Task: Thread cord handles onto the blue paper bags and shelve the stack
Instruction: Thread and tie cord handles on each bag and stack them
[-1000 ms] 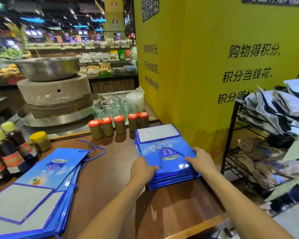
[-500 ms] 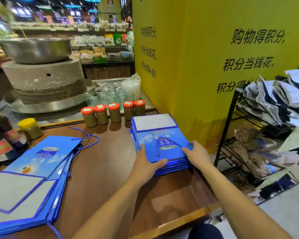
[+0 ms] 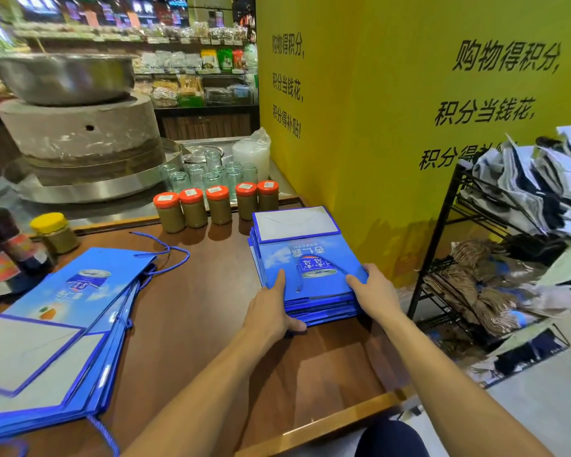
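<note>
**Head view, shop worktop.** A flat stack of blue paper bags (image 3: pixel 310 255) lies on the far right part of the brown wooden worktop (image 3: pixel 198 308), close beside the yellow pillar (image 3: pixel 376 133). The two hands are apart, one at each near corner of the stack, and both clasp it. The left hand (image 3: pixel 271 311) lays its fingers on the top bag and wraps its thumb round the near edge. The right hand (image 3: pixel 376 291) holds the near right corner, thumb on top (the other fingers are hidden behind the stack's side). A blue cord handle (image 3: pixel 298 282) loops across the top bag's printed face.

A second stack (image 3: pixel 63 324) of the same bags is fanned out on the left part of the worktop, well apart from the first, with loose cord loops (image 3: pixel 178 255) trailing from its far end. Five orange-lidded jars (image 3: pixel 218 206) stand in a row at the worktop's far edge, with empty glass jars (image 3: pixel 211 169) behind them. A stone mill (image 3: pixel 76 130) carries a metal basin (image 3: pixel 63 77). On the right, a black wire rack (image 3: pixel 442 242) holds heaps of folded bags.
</note>
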